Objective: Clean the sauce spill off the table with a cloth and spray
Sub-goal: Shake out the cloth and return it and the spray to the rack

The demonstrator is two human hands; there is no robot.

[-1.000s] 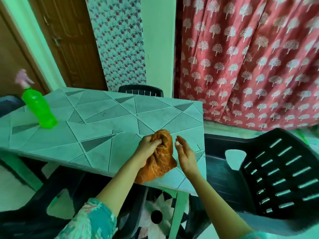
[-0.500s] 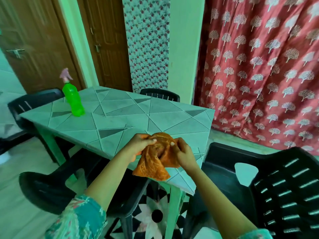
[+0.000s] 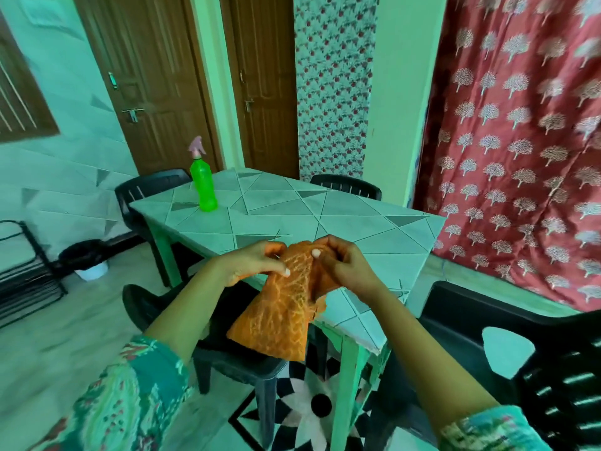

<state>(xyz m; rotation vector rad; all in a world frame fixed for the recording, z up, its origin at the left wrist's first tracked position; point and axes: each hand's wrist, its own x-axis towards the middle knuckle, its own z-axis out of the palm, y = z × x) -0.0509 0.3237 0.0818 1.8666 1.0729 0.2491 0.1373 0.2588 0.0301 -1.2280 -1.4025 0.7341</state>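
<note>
Both hands now pinch the cloth (image 3: 276, 314) by its top — a second ago the left hand (image 3: 250, 262) alone bunched it on the table (image 3: 357, 219), the right hand (image 3: 344, 265) open beside. It hangs off the near edge, probably for refolding; the spray bottle (image 3: 203, 187) stands at the far corner.

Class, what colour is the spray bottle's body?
Bright green. The spray bottle shows best in head view.

Your left hand (image 3: 253, 262): raised, thumb and fingers pinching the cloth (image 3: 276, 317).
Your right hand (image 3: 344, 268): just beside it, pinching the same cloth.
</note>
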